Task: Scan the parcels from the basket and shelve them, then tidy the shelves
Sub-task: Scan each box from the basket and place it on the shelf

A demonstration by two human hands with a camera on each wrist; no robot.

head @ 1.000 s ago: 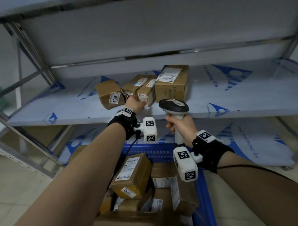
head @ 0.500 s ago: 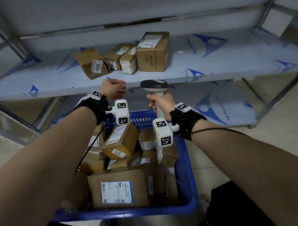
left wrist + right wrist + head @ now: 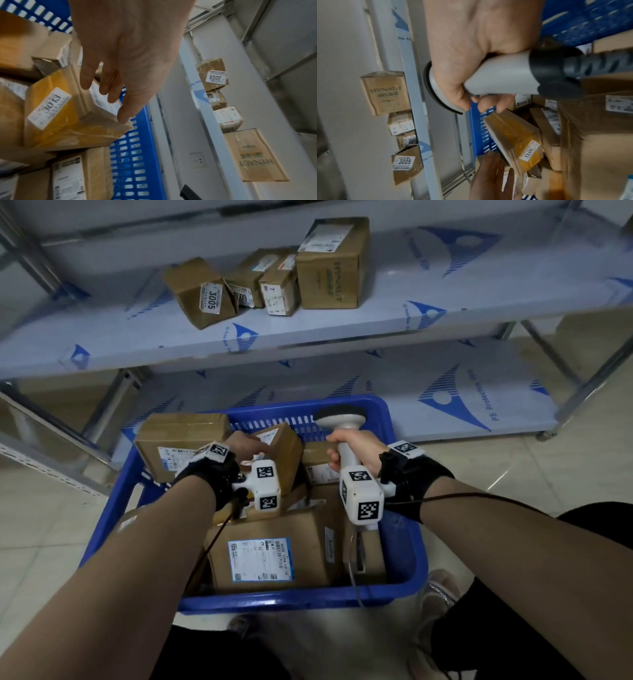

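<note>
A blue plastic basket on the floor holds several brown cardboard parcels. My left hand reaches into it, and its straight fingers touch the top of a tilted parcel labelled 3013 near the basket's far wall. The same parcel shows in the right wrist view. My right hand grips the handle of a white barcode scanner upright over the basket's far right part. The scanner has a dark base. Several parcels stand on the middle shelf, one labelled 3005.
A large parcel with a blue-edged label fills the basket's near side. A tall HYNAUT box stands at the right of the shelved row. The lower shelf lies behind the basket. Metal shelf legs stand at the right.
Both hands came down from the shelf's edge into the basket. My left hand, which was at the shelved parcels, now touches parcel 3013. The scanner stays in my right hand.
</note>
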